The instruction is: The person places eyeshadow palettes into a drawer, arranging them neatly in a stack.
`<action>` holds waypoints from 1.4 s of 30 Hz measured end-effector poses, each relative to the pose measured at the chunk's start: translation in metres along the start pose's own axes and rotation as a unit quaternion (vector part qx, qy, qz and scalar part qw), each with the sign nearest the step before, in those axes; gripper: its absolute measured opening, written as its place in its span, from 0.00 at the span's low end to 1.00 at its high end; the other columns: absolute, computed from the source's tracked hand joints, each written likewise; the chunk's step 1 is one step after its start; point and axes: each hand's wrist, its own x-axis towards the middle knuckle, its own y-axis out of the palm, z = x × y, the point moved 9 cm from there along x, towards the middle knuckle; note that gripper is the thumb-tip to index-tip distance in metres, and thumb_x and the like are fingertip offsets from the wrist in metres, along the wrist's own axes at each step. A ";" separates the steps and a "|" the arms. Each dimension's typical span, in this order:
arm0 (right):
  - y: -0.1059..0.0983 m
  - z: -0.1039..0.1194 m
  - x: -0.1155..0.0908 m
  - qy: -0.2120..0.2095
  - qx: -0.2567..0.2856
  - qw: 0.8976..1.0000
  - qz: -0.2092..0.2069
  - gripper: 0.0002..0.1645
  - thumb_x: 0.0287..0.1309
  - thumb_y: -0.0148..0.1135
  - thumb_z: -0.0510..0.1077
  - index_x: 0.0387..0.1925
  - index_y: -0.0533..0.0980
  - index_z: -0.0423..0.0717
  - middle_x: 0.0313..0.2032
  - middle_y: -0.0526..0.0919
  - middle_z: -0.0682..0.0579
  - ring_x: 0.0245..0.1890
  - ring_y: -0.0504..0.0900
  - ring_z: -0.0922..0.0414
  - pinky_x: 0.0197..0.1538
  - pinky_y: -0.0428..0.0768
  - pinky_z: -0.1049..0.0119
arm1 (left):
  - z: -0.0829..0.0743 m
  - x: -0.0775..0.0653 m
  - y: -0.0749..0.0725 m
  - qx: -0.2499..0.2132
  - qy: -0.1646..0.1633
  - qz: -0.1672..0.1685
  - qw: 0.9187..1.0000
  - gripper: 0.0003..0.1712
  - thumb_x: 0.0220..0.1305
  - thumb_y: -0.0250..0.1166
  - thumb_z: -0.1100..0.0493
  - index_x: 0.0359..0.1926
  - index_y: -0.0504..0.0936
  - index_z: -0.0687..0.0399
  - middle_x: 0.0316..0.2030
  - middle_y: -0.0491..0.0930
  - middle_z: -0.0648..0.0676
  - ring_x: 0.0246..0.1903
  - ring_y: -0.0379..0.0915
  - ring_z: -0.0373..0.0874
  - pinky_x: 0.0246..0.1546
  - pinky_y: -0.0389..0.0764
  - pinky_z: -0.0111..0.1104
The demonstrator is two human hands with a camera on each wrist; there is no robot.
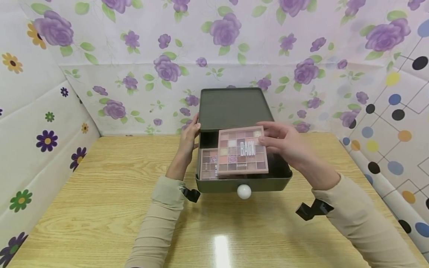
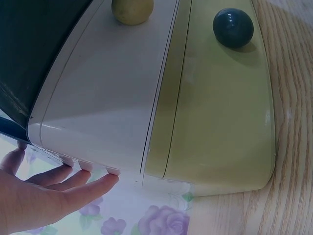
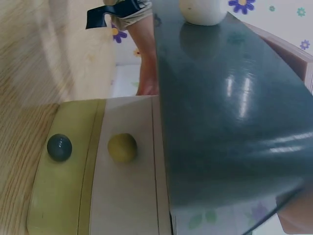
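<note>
My right hand [image 1: 285, 143] pinches the right edge of a pink eyeshadow palette [image 1: 241, 150] marked "BACK", thumb on its front, tilted over the pulled-out dark green drawer [image 1: 268, 185]. A second eyeshadow palette [image 1: 208, 163] lies in the drawer's left part, partly covered by the first. The drawer belongs to a small chest of drawers [image 1: 234, 108] with a dark green top. My left hand [image 1: 188, 139] rests against the chest's left side; in the left wrist view its fingers [image 2: 93, 188] lie extended along the white drawer's side.
Below the open drawer, a white drawer [image 2: 102, 98] with a yellow knob [image 2: 132, 10] and a yellow-green drawer [image 2: 220, 117] with a dark knob [image 2: 233, 28] are closed. A white knob [image 1: 244, 191] juts from the open drawer. The chest stands on a wooden table [image 1: 100, 193] before flowered sheeting [image 1: 134, 74].
</note>
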 end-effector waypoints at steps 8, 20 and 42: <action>0.016 -0.007 0.012 0.013 -0.049 0.999 0.004 0.29 0.53 0.57 0.29 0.57 0.61 0.29 0.35 0.77 0.48 0.32 0.79 0.58 0.37 0.79 0.63 | 0.000 0.001 -0.001 -0.007 0.003 -0.006 1.000 0.39 0.54 0.48 0.40 0.69 0.55 0.37 0.68 0.51 0.50 0.63 0.52 0.57 0.52 0.57 0.62; 0.036 -0.015 0.019 0.053 -0.107 0.992 0.040 0.27 0.54 0.59 0.32 0.56 0.64 0.32 0.40 0.76 0.39 0.34 0.80 0.54 0.39 0.79 0.60 | 0.000 0.002 0.000 -0.008 0.001 0.000 1.000 0.39 0.54 0.47 0.41 0.69 0.55 0.38 0.68 0.50 0.50 0.63 0.51 0.59 0.52 0.57 0.62; 0.041 -0.025 0.013 0.042 -0.253 0.958 0.128 0.36 0.53 0.60 0.35 0.63 0.60 0.31 0.35 0.75 0.44 0.28 0.76 0.55 0.34 0.77 0.63 | 0.000 0.001 -0.001 -0.008 0.003 -0.005 1.000 0.38 0.54 0.48 0.41 0.69 0.56 0.36 0.68 0.51 0.50 0.63 0.52 0.59 0.51 0.60 0.61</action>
